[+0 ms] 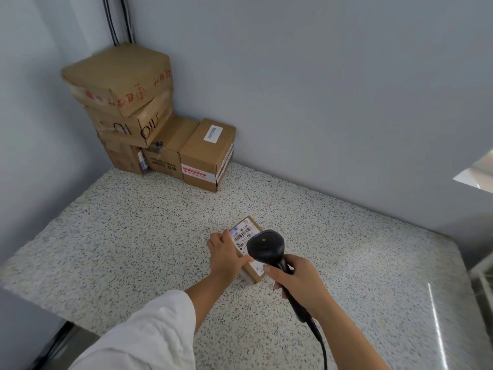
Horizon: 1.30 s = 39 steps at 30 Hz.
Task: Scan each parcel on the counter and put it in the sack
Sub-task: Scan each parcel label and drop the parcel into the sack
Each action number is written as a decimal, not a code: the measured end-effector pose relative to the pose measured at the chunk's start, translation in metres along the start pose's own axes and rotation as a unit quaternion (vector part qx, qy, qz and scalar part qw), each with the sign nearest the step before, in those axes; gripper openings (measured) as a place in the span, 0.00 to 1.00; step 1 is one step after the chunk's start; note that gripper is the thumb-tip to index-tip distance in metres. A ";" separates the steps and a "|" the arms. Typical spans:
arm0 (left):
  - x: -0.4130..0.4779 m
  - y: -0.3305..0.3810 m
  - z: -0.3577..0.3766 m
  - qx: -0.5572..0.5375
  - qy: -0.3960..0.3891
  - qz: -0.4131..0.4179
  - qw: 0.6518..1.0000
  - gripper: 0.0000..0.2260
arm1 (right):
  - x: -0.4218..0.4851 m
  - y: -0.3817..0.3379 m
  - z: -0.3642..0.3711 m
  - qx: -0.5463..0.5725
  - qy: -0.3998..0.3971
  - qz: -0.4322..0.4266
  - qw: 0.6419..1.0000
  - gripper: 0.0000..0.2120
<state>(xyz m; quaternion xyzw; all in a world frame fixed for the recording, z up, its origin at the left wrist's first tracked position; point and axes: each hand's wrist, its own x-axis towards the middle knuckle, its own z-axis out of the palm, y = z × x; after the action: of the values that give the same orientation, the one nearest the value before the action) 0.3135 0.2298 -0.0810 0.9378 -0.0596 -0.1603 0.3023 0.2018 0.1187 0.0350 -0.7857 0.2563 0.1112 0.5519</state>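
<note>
A small brown parcel (246, 232) with a white barcode label lies on the speckled counter (138, 236). My left hand (226, 253) rests on its left side, fingers curled over the edge and thumb across the label. My right hand (298, 281) grips the handle of a black barcode scanner (265, 245), whose head hangs just above the parcel's label and hides part of it. The scanner's cable runs down toward the bottom edge. No sack is in view.
Several cardboard boxes (120, 84) are stacked in the far left corner against the grey walls, with a labelled box (206, 153) standing at the right end of the stack. The counter's front edge drops off at lower left; a white frame (480, 273) shows at right.
</note>
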 end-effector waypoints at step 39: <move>0.080 0.012 -0.029 0.360 -0.263 0.318 0.836 0.61 | -0.004 -0.029 -0.025 -0.044 0.104 0.033 0.993 0.05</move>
<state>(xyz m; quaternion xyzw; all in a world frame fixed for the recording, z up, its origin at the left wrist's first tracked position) 0.3983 0.2197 -0.0726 0.8322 -0.4854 -0.2632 -0.0498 0.2107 0.1045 0.0694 -0.8080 0.3326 0.0579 0.4828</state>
